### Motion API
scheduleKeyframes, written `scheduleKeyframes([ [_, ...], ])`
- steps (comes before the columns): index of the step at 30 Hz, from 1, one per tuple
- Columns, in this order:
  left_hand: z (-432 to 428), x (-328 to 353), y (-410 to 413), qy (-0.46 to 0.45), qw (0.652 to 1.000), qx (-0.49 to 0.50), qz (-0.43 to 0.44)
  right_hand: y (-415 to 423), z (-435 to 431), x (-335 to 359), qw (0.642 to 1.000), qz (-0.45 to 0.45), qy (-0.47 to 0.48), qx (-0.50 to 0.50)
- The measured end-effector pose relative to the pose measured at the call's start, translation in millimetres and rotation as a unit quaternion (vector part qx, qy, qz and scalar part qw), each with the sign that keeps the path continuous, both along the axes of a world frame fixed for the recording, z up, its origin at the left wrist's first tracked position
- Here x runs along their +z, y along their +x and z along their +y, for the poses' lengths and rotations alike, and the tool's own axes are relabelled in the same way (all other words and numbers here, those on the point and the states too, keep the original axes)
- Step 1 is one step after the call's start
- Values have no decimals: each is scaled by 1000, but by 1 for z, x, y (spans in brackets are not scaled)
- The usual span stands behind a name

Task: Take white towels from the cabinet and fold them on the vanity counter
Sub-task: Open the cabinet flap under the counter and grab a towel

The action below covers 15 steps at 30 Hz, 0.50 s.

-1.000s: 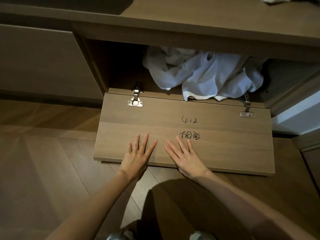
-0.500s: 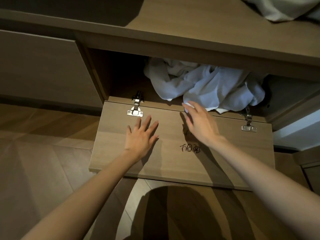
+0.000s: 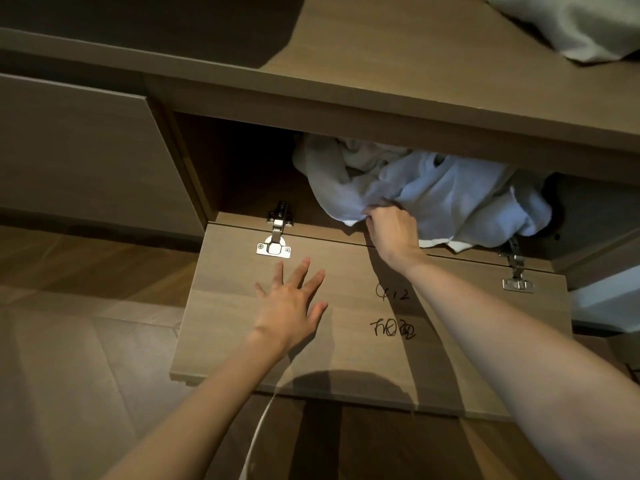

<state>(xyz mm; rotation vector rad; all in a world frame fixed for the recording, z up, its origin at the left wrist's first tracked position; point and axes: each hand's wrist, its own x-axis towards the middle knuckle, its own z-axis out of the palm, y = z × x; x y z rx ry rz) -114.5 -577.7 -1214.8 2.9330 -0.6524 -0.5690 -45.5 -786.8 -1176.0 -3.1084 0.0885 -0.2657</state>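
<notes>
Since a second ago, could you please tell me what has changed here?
The right hand left the fold-down door, reached forward and now grips the white towels at the cabinet mouth. The left hand moved forward over the door, fingers spread. Towels remain inside; the door stays open.

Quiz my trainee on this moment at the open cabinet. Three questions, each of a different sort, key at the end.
1. True or false: the left hand holds a towel.
2. What does the right hand hold? A: the counter's edge. B: the white towels crumpled inside the cabinet. C: nothing.
3. Fill in: the cabinet door has dropped open on two metal ____.

Key: 1 false, its fingers are spread over the door. 2 B. 3 hinges.
</notes>
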Motion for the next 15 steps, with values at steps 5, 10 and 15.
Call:
scheduleKeyframes([
  [5,-4,28,9,-80,995,54,35,-23,-7,14,988,-81,81,106],
  [10,-22,66,11,-249,947,103,-172,-72,-9,45,956,-144,124,222],
  [15,-27,99,17,-255,932,16,-258,-108,-6,76,924,-210,86,307],
])
